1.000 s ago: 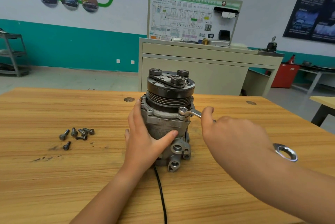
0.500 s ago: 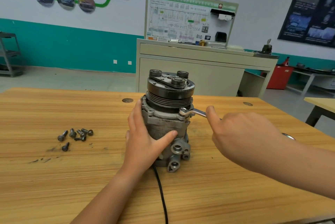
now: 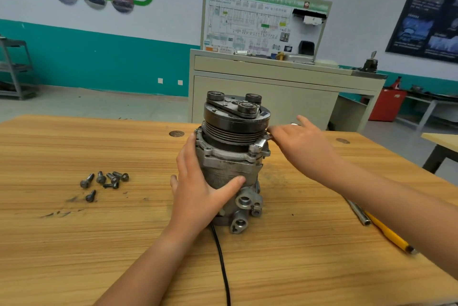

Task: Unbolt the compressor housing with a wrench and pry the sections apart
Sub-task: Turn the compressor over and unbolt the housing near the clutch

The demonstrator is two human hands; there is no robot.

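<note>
Left hand (image 3: 198, 191): grips the compressor housing (image 3: 230, 169) from its 9 o'clock side, fingers wrapped round the far left of the body, thumb pressed across the front.
Right hand (image 3: 302, 142): lies over the handle of the wrench (image 3: 260, 145) at the housing's 2 o'clock, fingers reaching toward the pulley; whether they curl under the handle cannot be told.
Cable (image 3: 221, 263): black, runs from the compressor's base toward 6 o'clock.
Yellow-handled tool (image 3: 386, 231): lies on the table (image 3: 74, 243) at the compressor's 4 o'clock, metal shaft pointing inward, partly under the right forearm.
Compressor housing: stands upright mid-table, ports facing 6 o'clock.
Wrench: its head sits on a bolt in the upper flange, on the right front corner.
Bolts (image 3: 104, 180): six loose ones in a small cluster on the table at 9 o'clock, well apart from the compressor.
Pulley (image 3: 235, 119): dark, grooved, on top of the housing.
Cabinet (image 3: 260, 97): beige, beyond the table at 12 o'clock, carrying a wiring-diagram board (image 3: 247, 25).
Red bin (image 3: 386, 105): on the floor at 2 o'clock, far off.
</note>
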